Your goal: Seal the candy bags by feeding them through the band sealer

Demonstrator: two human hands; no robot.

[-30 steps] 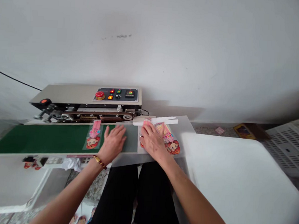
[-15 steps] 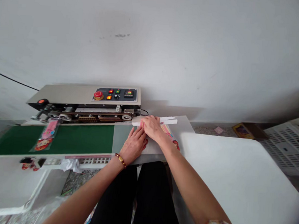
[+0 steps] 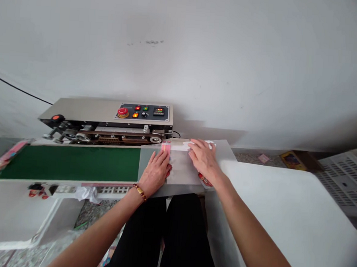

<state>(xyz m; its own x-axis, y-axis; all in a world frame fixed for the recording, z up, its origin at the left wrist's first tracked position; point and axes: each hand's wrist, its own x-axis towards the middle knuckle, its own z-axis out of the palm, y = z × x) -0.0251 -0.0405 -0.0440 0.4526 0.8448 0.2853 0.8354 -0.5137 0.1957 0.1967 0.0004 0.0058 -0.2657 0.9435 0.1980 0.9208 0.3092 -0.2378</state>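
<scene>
My left hand [image 3: 155, 171] lies with its fingers stretched out over a pink packet [image 3: 166, 147], and most of that packet is hidden beneath it. The packet's top edge is close to the feed end of a band sealing machine [image 3: 107, 115]. To the right, my right hand [image 3: 205, 157] reaches over a second packet with a red-haired cartoon figure [image 3: 204, 178], its fingers apart and slightly bent. Those fingertips touch a white strip [image 3: 180, 148] along the back of the clear plastic sheet [image 3: 180, 170]. A third pink packet [image 3: 7, 159] lies at the belt's far left end.
The green conveyor belt [image 3: 82, 164] runs left along the machine. A white table [image 3: 277, 204] stands at the right, a white bin [image 3: 7, 215] at lower left. Crumpled white paper [image 3: 87, 194] hangs under the belt. White plastic crates [image 3: 348, 176] stand at far right.
My right hand has moved right, away from my left hand, uncovering more of the white strip. The packet on the belt has travelled left to its end. My view has shifted slightly.
</scene>
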